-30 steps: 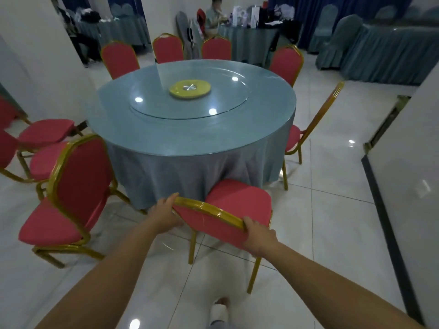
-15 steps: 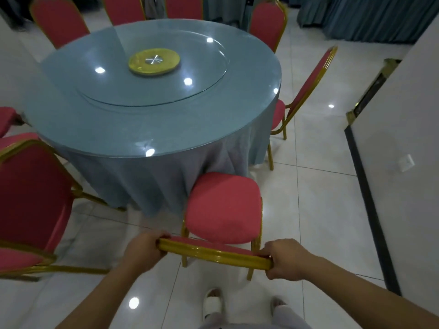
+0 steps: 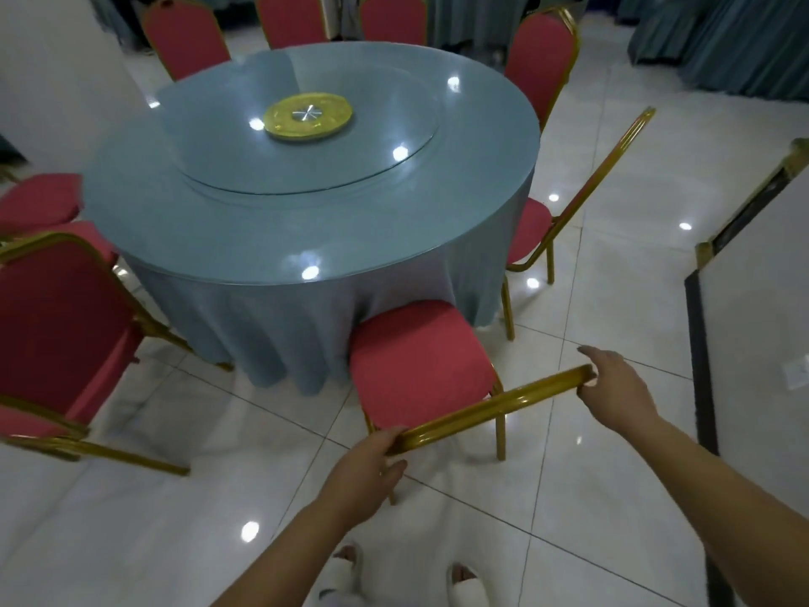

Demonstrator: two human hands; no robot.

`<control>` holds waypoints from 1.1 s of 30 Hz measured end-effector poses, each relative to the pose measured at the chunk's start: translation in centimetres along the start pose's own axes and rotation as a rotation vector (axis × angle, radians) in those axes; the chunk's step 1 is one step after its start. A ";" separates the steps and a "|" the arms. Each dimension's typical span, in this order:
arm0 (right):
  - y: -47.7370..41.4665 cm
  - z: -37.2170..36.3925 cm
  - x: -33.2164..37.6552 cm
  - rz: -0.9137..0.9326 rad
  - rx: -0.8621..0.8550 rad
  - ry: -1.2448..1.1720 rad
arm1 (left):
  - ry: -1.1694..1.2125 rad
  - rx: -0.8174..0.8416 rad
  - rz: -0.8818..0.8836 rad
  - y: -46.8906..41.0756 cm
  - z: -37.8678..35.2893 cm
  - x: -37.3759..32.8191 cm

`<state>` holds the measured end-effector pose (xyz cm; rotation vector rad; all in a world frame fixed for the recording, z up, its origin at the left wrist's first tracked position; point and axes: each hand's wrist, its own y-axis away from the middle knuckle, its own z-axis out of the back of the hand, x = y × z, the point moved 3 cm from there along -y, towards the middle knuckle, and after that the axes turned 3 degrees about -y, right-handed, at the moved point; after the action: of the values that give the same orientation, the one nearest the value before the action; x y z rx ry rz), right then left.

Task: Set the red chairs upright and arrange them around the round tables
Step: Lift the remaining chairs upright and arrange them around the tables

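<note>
One round table (image 3: 245,230) takes up most of my view, its blue-grey cloth hanging to the floor and a glass turntable (image 3: 394,124) lying on top. Red seats stand upright round it. The left-hand chair (image 3: 57,326) is turned partly away from the table, the right-hand chair (image 3: 532,230) is side-on with its seat at the cloth, and the far chairs (image 3: 188,37) line the opposite rim. The chair (image 3: 416,365) I am placing fills the gap between the two nearer ones. It stands on its legs with the front of its seat touching the cloth, so I judge it nearly home. Its gold top rail (image 3: 494,407) runs slantwise to the table's edge, which is why I hold both ends, to swing it square. My left hand (image 3: 372,466) is wrapped round the near end, thumb on top. My right hand (image 3: 613,383) catches the far end loosely between thumb and nearly straight fingers.
</note>
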<state>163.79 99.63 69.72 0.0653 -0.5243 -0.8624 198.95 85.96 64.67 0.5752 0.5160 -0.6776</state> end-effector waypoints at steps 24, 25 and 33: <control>-2.0 -0.9 12.3 0.062 0.187 0.363 | -0.008 0.000 0.132 -9.2 3.7 -5.0; -1.0 -0.9 13.3 0.134 0.108 0.408 | 0.043 0.016 0.110 -8.2 4.0 -3.9; 5.7 -9.8 29.3 0.548 0.290 0.127 | 0.177 0.032 0.472 4.6 6.5 14.8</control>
<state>187.97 80.29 74.79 0.2290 -0.5105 -0.2423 213.72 78.40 61.88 0.7596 0.5106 -0.1872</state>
